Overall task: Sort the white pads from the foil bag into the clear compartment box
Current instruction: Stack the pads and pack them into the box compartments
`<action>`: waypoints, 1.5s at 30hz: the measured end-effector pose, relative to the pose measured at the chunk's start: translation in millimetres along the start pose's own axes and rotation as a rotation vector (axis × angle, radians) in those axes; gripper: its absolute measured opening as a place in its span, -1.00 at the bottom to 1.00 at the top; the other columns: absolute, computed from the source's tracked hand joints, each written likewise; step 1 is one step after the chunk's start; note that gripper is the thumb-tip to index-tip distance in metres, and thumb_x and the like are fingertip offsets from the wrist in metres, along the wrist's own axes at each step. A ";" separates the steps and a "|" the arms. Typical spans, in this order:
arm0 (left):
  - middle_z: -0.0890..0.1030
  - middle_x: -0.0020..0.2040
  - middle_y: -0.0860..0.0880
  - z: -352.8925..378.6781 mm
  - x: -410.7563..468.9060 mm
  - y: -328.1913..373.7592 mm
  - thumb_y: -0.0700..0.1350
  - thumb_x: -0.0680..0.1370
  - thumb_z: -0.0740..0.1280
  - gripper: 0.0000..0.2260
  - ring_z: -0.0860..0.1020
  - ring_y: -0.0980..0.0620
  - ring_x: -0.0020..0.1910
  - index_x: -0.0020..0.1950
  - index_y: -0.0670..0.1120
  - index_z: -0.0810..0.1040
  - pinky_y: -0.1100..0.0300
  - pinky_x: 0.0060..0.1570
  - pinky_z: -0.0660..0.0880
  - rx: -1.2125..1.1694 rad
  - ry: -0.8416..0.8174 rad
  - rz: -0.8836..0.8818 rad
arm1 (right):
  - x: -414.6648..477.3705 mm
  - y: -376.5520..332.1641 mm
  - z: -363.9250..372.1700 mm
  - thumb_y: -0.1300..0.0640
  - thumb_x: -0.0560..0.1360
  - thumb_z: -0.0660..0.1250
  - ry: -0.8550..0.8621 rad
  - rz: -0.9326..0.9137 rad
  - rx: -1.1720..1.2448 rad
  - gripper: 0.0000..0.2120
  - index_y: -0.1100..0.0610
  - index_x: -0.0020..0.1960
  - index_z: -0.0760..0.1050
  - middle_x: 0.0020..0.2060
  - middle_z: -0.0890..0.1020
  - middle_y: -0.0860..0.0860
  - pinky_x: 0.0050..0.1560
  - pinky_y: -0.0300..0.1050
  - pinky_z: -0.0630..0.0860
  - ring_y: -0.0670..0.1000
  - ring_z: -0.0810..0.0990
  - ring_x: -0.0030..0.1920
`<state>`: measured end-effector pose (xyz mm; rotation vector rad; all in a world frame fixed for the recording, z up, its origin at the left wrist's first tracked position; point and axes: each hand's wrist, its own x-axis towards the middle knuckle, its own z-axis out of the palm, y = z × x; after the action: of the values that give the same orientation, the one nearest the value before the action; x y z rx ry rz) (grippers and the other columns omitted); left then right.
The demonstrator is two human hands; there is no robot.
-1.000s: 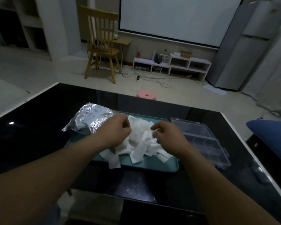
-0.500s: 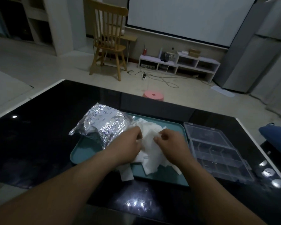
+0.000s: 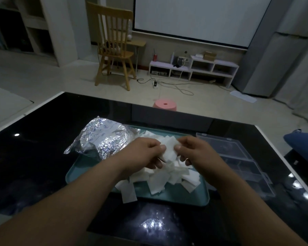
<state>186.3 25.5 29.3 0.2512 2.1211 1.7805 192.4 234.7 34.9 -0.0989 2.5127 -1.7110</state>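
The left hand (image 3: pixel 144 152) and the right hand (image 3: pixel 196 150) each pinch one white pad (image 3: pixel 169 149) between thumb and curled fingers, holding it above the pile of pads (image 3: pixel 160 181) on the teal tray (image 3: pixel 185 198). The foil bag (image 3: pixel 103 139) lies across the tray's far left corner. The clear compartment box (image 3: pixel 242 162) sits on the black bench (image 3: pixel 34 153), just beside the tray's right edge.

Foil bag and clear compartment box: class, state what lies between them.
In the head view: the teal tray heaped with white pads, and above it the left hand and right hand pinching one pad.
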 end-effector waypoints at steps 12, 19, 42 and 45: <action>0.72 0.03 -0.27 12.6 16.4 4.0 -0.15 0.66 0.33 -0.83 0.73 -0.26 -0.04 0.17 -0.24 0.49 0.05 -0.13 0.69 -0.302 -0.027 -0.105 | 8.3 -0.7 -3.3 0.15 0.61 0.42 0.093 0.008 0.001 -0.93 0.14 0.05 0.59 -0.20 0.71 0.05 -0.31 -0.30 0.53 -0.11 0.62 -0.29; 0.71 0.08 -0.27 6.4 15.6 -3.1 -0.20 0.69 0.29 -0.90 0.74 -0.22 -0.03 0.16 -0.22 0.50 0.01 -0.11 0.71 -0.379 0.119 -0.074 | 6.2 -8.2 -13.7 0.19 0.62 0.38 0.099 0.108 0.339 -0.90 0.22 0.06 0.59 -0.23 0.66 0.00 -0.13 -0.09 0.52 -0.01 0.58 -0.21; 0.61 0.18 -0.34 0.0 14.3 -2.8 -0.09 0.72 0.22 -0.79 0.73 -0.27 -0.05 0.08 -0.21 0.56 0.06 -0.25 0.68 -0.405 0.288 -0.046 | 1.7 -14.2 -2.2 0.22 0.65 0.34 0.123 -0.047 0.128 -0.91 0.24 0.10 0.56 -0.13 0.72 0.06 -0.11 -0.06 0.58 -0.02 0.66 -0.18; 0.60 0.16 -0.31 -0.7 13.0 -5.0 -0.06 0.72 0.22 -0.76 0.73 -0.21 -0.09 0.09 -0.20 0.58 0.04 -0.23 0.68 -0.277 0.282 -0.035 | -0.4 -17.9 -5.5 0.22 0.64 0.34 0.015 -0.042 0.090 -0.90 0.26 0.11 0.56 -0.08 0.69 0.20 -0.07 -0.03 0.59 0.04 0.65 -0.16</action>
<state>174.5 28.6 22.5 -0.1150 2.0041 2.1654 192.1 233.2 53.6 -0.1329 2.4569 -1.8442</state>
